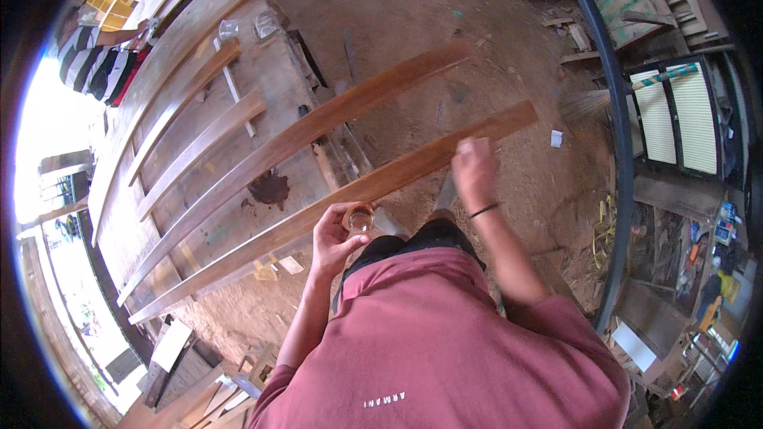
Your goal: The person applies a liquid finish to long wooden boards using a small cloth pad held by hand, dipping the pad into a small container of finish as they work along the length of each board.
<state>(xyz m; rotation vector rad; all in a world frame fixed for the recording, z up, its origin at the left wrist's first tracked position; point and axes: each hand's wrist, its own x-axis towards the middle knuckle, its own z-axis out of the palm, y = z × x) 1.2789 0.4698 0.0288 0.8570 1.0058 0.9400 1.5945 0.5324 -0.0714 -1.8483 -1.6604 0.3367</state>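
Observation:
My left hand point(332, 237) is closed around a small clear cup point(361, 219) with a brownish rim, held beside the nearest board. My right hand point(475, 172) is closed like a fist and a little blurred. It is at the near edge of the long brown wooden board point(397, 171), toward its right end. Whatever its fingers hold is hidden. A second long board point(350, 103), reddish brown, lies just beyond, and both stick out past the right edge of the worktable point(298, 143).
Several more wooden strips point(208, 133) lie across the table, near a dark stain point(269, 188). A person in a striped shirt point(89, 63) stands at the far left. A dark curved post point(616, 111) rises on the right, near a broom point(588, 103). Wood scraps litter the dirt floor point(397, 0).

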